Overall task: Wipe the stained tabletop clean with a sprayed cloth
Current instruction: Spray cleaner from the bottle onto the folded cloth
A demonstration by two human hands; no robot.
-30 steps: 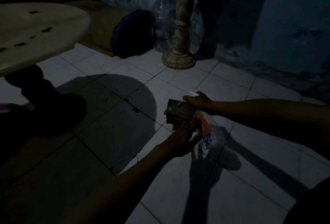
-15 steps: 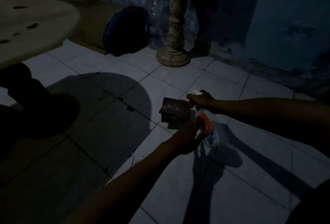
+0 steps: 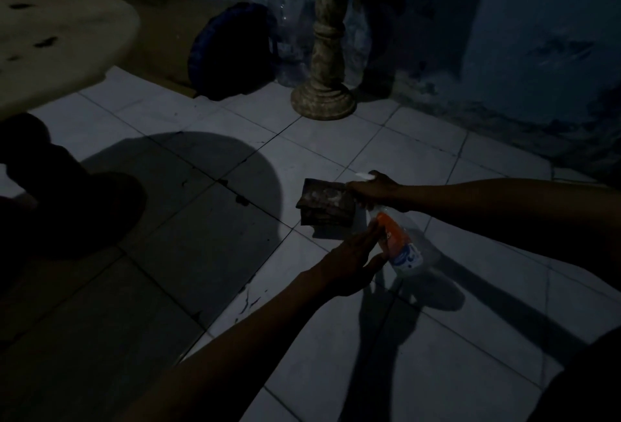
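At the upper left of the frame is the round table (image 3: 50, 48). Its pale top has a few dark spots on it. Below it, at the left edge, its thick leg is only a dark shape.

Near the top middle a dark blue round thing (image 3: 232, 51) leans by the wall, too dim for me to name. Just right of it a clear plastic bottle (image 3: 289, 35) stands next to a tall stone post (image 3: 324, 51) with a wide round foot on the floor tiles (image 3: 420, 152).

In the middle of the frame is my folded cloth (image 3: 326, 202). It is dark and brownish and looks flat, with its top face turned up. My left hand (image 3: 353, 262) is low and just right of the middle. Its fingers are straight and reach up toward the cloth. The cloth hides the tips, so I cannot tell how they touch it.

My right hand (image 3: 378, 188) comes in from the right side and grips the top of the spray bottle (image 3: 400, 243). The white nozzle points left, over the cloth. The bottle's long body slants down and to the right, with an orange and blue label.
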